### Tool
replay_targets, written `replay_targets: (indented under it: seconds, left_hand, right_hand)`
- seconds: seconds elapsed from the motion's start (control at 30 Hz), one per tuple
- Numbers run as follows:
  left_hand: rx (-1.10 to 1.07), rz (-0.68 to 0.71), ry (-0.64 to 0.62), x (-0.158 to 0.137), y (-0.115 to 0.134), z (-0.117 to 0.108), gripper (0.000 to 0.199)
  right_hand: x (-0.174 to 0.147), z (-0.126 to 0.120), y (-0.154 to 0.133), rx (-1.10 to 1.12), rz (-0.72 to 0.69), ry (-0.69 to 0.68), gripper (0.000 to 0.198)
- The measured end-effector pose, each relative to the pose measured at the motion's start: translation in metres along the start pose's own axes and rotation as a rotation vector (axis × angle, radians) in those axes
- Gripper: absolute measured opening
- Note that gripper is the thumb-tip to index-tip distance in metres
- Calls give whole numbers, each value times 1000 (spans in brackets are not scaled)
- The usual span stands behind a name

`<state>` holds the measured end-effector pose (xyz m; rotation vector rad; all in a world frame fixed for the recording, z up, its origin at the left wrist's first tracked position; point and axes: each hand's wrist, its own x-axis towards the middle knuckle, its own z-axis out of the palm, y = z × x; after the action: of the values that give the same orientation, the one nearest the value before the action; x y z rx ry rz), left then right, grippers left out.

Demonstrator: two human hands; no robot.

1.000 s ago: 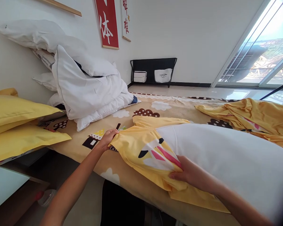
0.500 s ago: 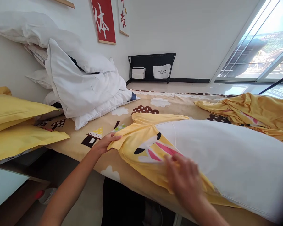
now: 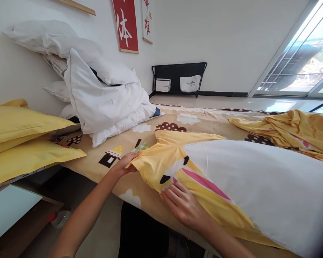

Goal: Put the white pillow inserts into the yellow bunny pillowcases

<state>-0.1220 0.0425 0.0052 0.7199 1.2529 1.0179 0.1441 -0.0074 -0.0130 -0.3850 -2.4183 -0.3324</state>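
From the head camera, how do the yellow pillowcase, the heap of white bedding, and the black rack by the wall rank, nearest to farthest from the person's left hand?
1. Yellow pillowcase: its corner is in the left hand.
2. White bedding heap: farther up the bed, against the wall on the left.
3. Black rack: on the floor at the far wall.

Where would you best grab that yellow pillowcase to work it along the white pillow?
Probably at the loose open edge of the yellow pillowcase, coming from the bed's near side. The fabric bunches there, free of the white pillow, so it offers folds to pinch. The left hand already pinches its corner; the right hand rests flat on the cloth.
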Motion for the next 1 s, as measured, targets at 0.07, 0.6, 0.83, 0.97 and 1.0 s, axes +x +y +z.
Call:
replay_targets:
  seconds: [0.07, 0.6, 0.83, 0.97, 1.0]
  left_hand:
    - [-21, -2, -1, 4, 0, -2, 35]
    - [-472, 259, -115, -32, -33, -20, 20]
    - [32, 472, 109, -72, -88, 31, 28]
    - [79, 552, 261, -61, -86, 52, 31]
    - [48, 550, 283, -57, -86, 52, 32]
  right_hand:
    - [-3, -6, -1, 44, -9, -37, 25]
    - [-1, -25, -4, 247, 167, -272, 20]
    - [29, -16, 8, 222, 321, -273, 14]
    - [45, 1, -2, 82, 402, -240, 15]
    - [46, 4, -5, 46, 405, -232, 17]
